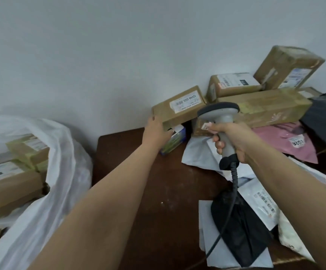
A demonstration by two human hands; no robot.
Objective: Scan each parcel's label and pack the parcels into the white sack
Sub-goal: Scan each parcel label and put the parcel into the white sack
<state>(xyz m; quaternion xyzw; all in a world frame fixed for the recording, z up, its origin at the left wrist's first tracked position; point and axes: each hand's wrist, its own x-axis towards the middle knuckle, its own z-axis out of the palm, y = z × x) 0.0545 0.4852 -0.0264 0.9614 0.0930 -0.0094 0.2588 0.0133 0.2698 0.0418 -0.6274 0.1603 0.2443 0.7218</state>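
Note:
My left hand [156, 133] grips the near left corner of a brown cardboard parcel [179, 106] with a white label on top, at the back of the dark wooden table [138, 172]. My right hand [234, 141] holds a grey barcode scanner [219, 115] by its handle, head aimed toward that parcel. The scanner's black cable [230, 203] trails down toward me. The white sack [47, 172] stands open at the left, with several brown boxes [12, 178] inside it.
More brown boxes [265, 106] are stacked against the wall at the back right. White, pink [294, 145] and black [242, 227] mailer bags lie spread over the table's right side. A small green box [174, 142] sits under the gripped parcel.

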